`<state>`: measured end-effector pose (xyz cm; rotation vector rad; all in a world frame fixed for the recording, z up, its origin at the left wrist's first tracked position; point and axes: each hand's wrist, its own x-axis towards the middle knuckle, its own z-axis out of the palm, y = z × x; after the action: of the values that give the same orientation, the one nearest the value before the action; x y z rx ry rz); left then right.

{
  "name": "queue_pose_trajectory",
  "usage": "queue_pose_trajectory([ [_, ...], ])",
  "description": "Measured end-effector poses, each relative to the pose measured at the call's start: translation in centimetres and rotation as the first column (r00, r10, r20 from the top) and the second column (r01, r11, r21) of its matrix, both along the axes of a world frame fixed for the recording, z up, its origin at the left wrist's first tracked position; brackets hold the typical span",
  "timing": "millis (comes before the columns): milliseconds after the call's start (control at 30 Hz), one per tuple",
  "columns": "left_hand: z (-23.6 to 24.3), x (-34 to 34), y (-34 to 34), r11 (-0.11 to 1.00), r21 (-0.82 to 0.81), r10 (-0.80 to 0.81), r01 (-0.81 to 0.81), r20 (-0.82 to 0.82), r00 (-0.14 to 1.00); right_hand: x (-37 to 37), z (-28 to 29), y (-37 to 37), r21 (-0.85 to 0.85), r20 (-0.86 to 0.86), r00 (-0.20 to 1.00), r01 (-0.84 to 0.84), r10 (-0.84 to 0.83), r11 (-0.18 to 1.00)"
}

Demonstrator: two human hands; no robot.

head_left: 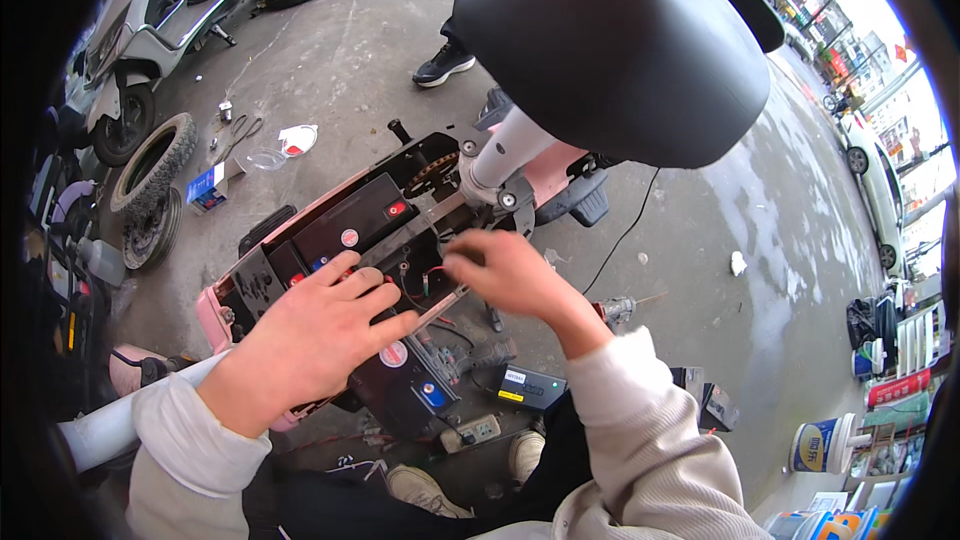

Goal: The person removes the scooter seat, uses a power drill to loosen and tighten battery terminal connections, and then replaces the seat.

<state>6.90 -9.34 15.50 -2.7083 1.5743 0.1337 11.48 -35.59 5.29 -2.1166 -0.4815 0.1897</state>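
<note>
A pink electric scooter frame lies before me with its floor compartment uncovered. Inside it sits a black battery with a red-marked terminal. A second black battery lies on the near side, partly beneath my left wrist. My left hand rests over the middle of the compartment, fingers spread; what lies under the palm is hidden. Beside the steering column, my right hand has curled fingers, slightly blurred. A thin red wire runs up to its fingertips.
A black saddle rises over the far side. On the ground are a charger with a green light, a power strip, scissors, a loose tyre and a blue box. Another person's shoe stands beyond.
</note>
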Motion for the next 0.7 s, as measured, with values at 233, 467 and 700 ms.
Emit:
queue_pose_trajectory([
  [233, -0.2, 0.0, -3.4, 0.966, 0.177, -0.210, 0.187, 0.121, 0.970, 4.2, -8.7, 2.7, -0.625, -0.198, 0.947, -0.320, 0.252, 0.712],
  [467, 0.2, -1.5, -5.8, 0.945, 0.275, -0.192, 0.178, 0.023, 0.981, 5.7, -7.7, 1.4, -0.340, -0.070, 0.992, -0.120, 0.102, 0.933],
  [700, 0.6, -3.3, -6.5, 0.965, 0.182, 0.206, -0.190, -0.071, 0.976, 6.6, -7.9, -9.9, 0.755, -0.509, 0.845, 0.345, 0.167, 0.557],
])
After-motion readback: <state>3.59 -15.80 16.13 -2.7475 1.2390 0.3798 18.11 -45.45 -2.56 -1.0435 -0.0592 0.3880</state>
